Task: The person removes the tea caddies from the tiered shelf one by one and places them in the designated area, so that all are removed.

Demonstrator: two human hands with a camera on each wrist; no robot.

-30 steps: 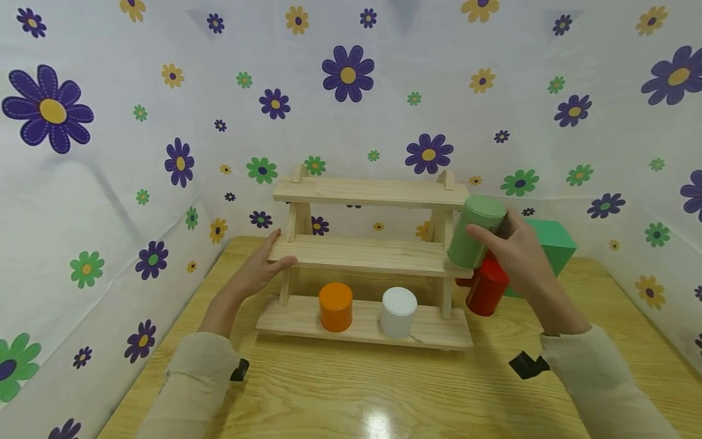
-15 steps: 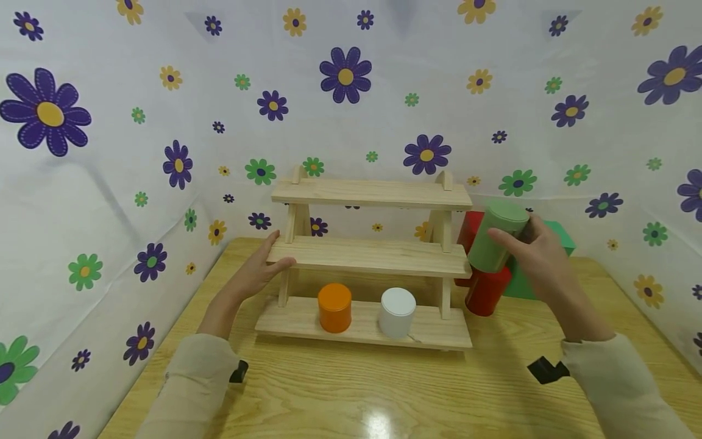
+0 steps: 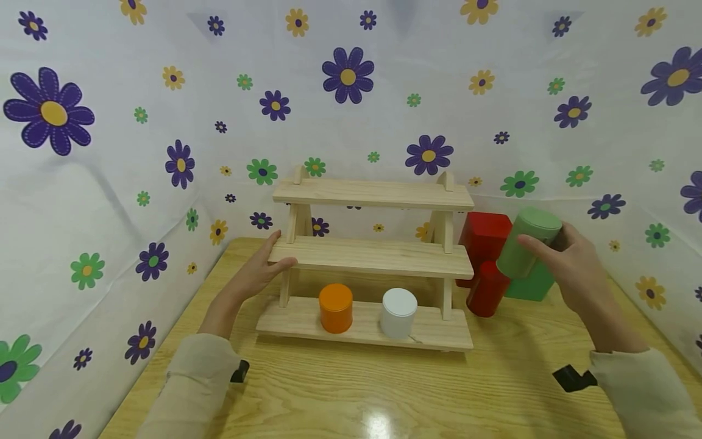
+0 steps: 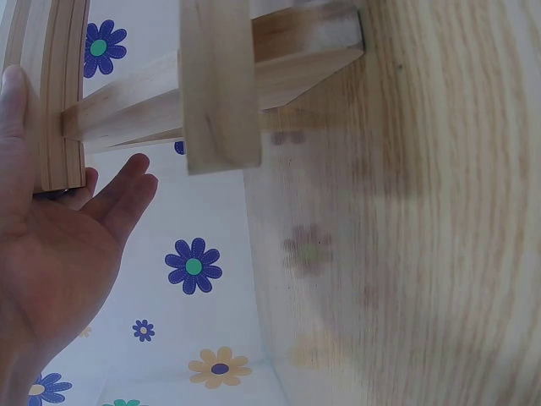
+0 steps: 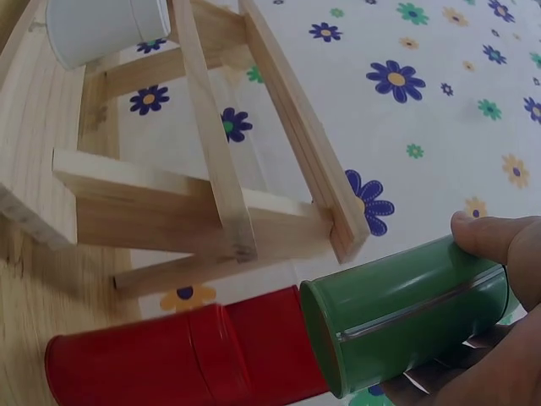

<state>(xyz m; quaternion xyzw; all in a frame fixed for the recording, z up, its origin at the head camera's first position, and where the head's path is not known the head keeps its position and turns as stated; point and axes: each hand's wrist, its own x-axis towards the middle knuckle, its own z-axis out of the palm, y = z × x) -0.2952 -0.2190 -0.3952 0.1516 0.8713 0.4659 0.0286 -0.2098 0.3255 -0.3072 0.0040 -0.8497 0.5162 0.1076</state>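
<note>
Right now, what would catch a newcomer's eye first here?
The green canister, tilted in the right hand at the right, stands out first. Then come the orange canister and white canister on the bottom shelf of the wooden rack, whose middle shelf the left hand holds at its left end.

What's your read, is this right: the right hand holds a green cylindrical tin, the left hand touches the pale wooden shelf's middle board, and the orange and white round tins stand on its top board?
No: the orange round tin and white round tin stand on the bottom board of the pale wooden shelf, as the head view shows. The rest is right.
</note>
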